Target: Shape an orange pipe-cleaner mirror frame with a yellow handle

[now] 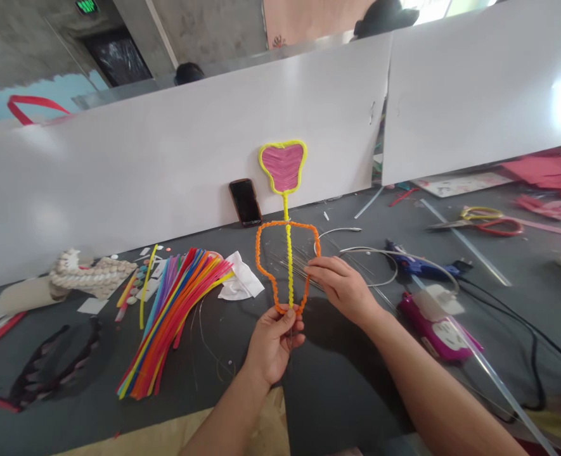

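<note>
My left hand [274, 342] pinches the bottom of a figure built from twisted pipe cleaners, where its orange and yellow parts meet. An orange pipe-cleaner outline [260, 253] loops around a yellow twisted stem [289, 266]. On top of the stem is a yellow-rimmed shape with a pink filling [284, 166]. With closed fingertips, my right hand [341, 285] grips the orange outline on its right side. The figure is held upright above the dark table; several thin metal wires [303, 269] lie behind it.
Left lies a bundle of coloured pipe cleaners [170, 323] beside a crumpled white tissue [241, 278]. A phone [245, 201] leans on the white partition [166, 158]. To the right are a blue glue gun [413, 263], a magenta power strip [444, 329], scissors [480, 221] and clear glue sticks [468, 244].
</note>
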A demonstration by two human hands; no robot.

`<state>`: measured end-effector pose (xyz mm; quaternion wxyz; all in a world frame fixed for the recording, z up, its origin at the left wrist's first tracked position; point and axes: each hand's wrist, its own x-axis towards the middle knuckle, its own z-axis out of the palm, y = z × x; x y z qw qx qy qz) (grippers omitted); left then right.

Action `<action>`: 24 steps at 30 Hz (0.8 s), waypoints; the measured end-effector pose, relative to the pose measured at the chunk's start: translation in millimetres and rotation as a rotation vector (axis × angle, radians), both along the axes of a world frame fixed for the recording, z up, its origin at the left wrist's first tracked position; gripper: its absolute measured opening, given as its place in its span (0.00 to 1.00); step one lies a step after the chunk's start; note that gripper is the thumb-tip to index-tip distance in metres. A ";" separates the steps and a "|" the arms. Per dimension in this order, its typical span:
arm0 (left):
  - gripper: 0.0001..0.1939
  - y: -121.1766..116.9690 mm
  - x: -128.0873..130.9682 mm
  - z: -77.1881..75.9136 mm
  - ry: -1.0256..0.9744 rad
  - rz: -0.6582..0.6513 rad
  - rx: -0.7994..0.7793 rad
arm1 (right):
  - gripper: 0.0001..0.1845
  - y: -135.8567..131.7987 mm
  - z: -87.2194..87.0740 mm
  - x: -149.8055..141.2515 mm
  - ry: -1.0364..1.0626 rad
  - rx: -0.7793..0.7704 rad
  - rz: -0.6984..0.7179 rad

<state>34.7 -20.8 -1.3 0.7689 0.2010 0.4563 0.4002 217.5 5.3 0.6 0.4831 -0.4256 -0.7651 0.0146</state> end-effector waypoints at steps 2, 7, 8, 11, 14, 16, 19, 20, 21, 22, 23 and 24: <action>0.13 -0.1 -0.1 -0.6 -0.020 0.007 -0.011 | 0.13 0.0 1.8 0.6 -0.022 0.012 -0.013; 0.11 0.8 -1.1 -1.4 -0.051 0.045 -0.031 | 0.13 0.1 3.9 0.1 -0.045 0.008 -0.034; 0.11 1.1 -1.4 -1.4 -0.054 0.051 -0.030 | 0.13 0.3 3.7 -0.1 -0.046 0.004 -0.035; 0.11 1.6 -2.2 -1.4 -0.051 0.025 -0.018 | 0.12 0.9 2.3 0.3 -0.043 0.002 -0.036; 0.11 1.5 -2.7 -0.7 -0.044 -0.021 -0.002 | 0.13 0.8 1.0 2.0 -0.053 0.000 -0.015; 0.11 1.9 -2.9 0.1 -0.051 -0.028 0.013 | 0.14 0.2 0.8 2.8 -0.071 -0.011 0.013; 0.12 3.7 -3.2 1.0 -0.064 -0.007 0.033 | 0.16 -1.2 1.5 2.1 -0.106 -0.035 0.063; 0.12 4.5 -3.2 1.1 -0.064 0.004 0.038 | 0.16 -1.7 1.9 1.4 -0.117 -0.042 0.079; 0.11 5.3 -3.4 1.2 -0.059 0.012 0.043 | 0.17 -2.0 2.2 0.7 -0.127 -0.046 0.092; 0.11 6.0 -3.5 1.2 -0.052 0.015 0.049 | 0.17 -2.3 2.4 -0.1 -0.133 -0.049 0.101; 0.11 6.6 -3.7 1.3 -0.044 0.019 0.059 | 0.16 -2.4 2.6 -0.7 -0.137 -0.051 0.106; 0.11 7.2 -4.0 1.4 -0.035 0.025 0.070 | 0.16 -2.5 2.6 -1.2 -0.137 -0.051 0.108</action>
